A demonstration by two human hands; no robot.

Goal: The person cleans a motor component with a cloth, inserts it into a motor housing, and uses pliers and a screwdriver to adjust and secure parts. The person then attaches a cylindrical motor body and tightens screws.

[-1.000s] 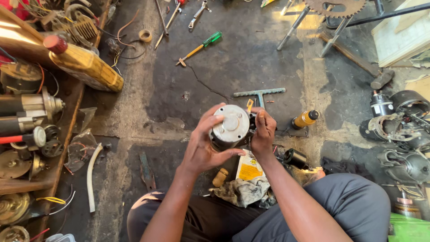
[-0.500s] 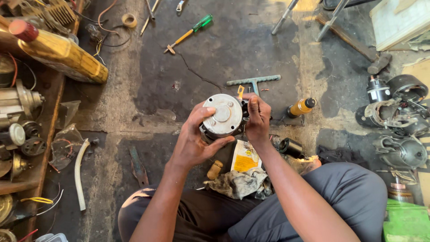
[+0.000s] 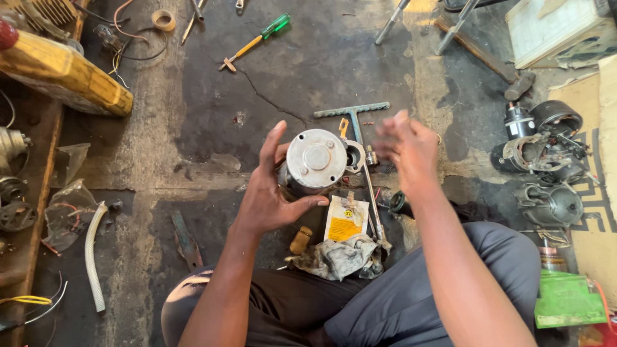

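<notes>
My left hand (image 3: 270, 193) grips a round grey starter motor (image 3: 315, 160) by its side, its flat end cap facing up at me. My right hand (image 3: 406, 151) hovers blurred just right of the motor, fingers loosely curled, with nothing visible in it. Behind the motor a T-handle wrench (image 3: 352, 112) lies on the oily concrete floor. A yellow and white packet (image 3: 347, 218) and a dirty rag (image 3: 337, 257) rest by my knees.
A green-handled screwdriver (image 3: 257, 38) lies at the far centre. A yellow container (image 3: 61, 77) rests on the wooden bench at left. Several dismantled motors (image 3: 540, 154) sit at right. A white hose (image 3: 93, 257) and a green box (image 3: 565, 299) flank my legs.
My right hand has come off the motor and moved out to the right, now blurred. The left hand still holds the motor. The view has shifted down slightly.
</notes>
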